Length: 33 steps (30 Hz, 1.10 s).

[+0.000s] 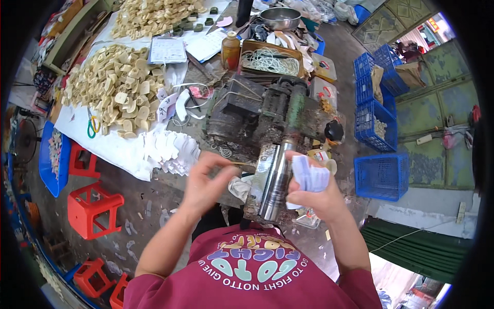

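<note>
left hand [203,180]: fingers apart | right hand [321,198]: clamped on white bundle [310,175] | maroon shirt [180,280]: printed lettering | paper sheet [167,50]: writing

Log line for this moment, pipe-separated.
left hand: open, looks empty | right hand: gripping white stack | metal roller: between hands | beige pieces: heaped, upper left

Bare forearms [174,229] reaching forward, left hand [204,180] loosely curled, half-open, right hand [323,200] closed in a grip
</note>
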Motion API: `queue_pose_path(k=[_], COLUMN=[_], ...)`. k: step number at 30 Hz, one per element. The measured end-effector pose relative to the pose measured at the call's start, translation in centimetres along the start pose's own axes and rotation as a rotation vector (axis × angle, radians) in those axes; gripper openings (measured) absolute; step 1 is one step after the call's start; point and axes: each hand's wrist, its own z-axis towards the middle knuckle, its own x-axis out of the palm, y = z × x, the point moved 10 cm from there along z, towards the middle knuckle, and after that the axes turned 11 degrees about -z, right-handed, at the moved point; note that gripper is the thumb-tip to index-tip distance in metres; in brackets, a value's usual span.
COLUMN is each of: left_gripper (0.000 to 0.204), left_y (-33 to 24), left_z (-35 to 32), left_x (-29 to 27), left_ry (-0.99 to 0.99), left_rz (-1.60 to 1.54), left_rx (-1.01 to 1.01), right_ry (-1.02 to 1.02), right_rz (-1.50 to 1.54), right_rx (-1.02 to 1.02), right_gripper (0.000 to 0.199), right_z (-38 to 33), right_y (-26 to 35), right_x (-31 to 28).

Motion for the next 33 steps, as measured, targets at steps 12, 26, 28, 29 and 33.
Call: queue_pose_path(k=[12,26,28,29,33], left_gripper=[0.009,0.018,0.022,0.023,0.023], left_y=[-8.3,-2.8,-2.0,-1.9,-0.9], left_z=[-1.6,-0.6,-0.5,-0.7,-1.1], left_x=[10.8,7.0,6.3,6.6,7.2], left_ry=[0.386,0.207,0.181,0.185,0.172], left_rz=[0.003,0.121,0.287,0.335,0.409], left_rx=[0.111,0.052,0.193,0.263,0.3], right_ry=[0.072,0.25,0.294,0.306,0.263], right_rz=[0.152,-0.287,-0.293,-0.283,-0.228], right_rx=[-0.046,0.056,0.225,0.26,0.238], right_gripper=[0.087,0.058,0.056,0.056,0.056], right_z=[-0.5,-2.6,-2.3,-1.9,-0.4], right_y=[0.7,-2.8,-4.8,-5.6,-4.5], right_x=[1.6,-5.4,-5.2,-4.6,-3.1])
